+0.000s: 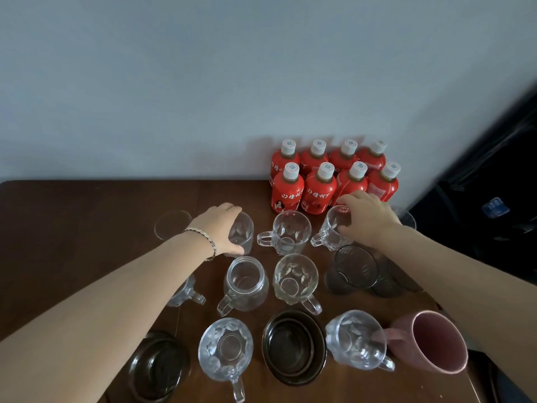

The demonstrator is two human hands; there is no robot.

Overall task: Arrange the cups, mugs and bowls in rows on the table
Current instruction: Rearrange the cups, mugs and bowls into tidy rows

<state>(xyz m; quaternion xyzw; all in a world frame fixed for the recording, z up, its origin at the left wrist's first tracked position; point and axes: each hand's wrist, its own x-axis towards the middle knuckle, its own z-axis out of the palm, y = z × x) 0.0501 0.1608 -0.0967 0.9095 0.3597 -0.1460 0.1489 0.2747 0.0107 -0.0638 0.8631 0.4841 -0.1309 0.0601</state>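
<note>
- Overall, in the head view a dark wooden table (87,205) is seen against a pale wall, with glassware set out in roughly three rows.
- The left hand (218,228) is stretched to the far row. Its fingers are curled over the rim of a clear tumbler (242,232) and the thumb is pressed near its base, so the tumbler is gripped. The tumbler is tilted; whether it is lifted cannot be told.
- A silver bracelet (205,241) is worn on the left wrist.
- The right hand (369,219) is closed round the far-right mug (332,228), fingers over the rim. This mug is held just in front of the bottles, handle pointed left.
- Between both held pieces a centre mug (290,232) is stood upright, handle also left.
- A plain glass (171,223) is placed left of the tumbler, toward the far left corner.
- In the middle row, a half-hidden mug (186,292) is covered by the left forearm; beside it a jar-shaped mug (245,283) and a faceted mug (295,279) are set, then smoky glasses (353,270), partly hidden by the right forearm.
- Along the near edge are lined up a left dark bowl (158,366), a near-left mug (225,349), a middle dark bowl (295,347), a near-right mug (359,340) and a pink mug (436,341), its handle touching the near-right mug.
- Eight red bottles (318,189) with white caps are grouped in two rows at the far edge, toward the right.
</note>
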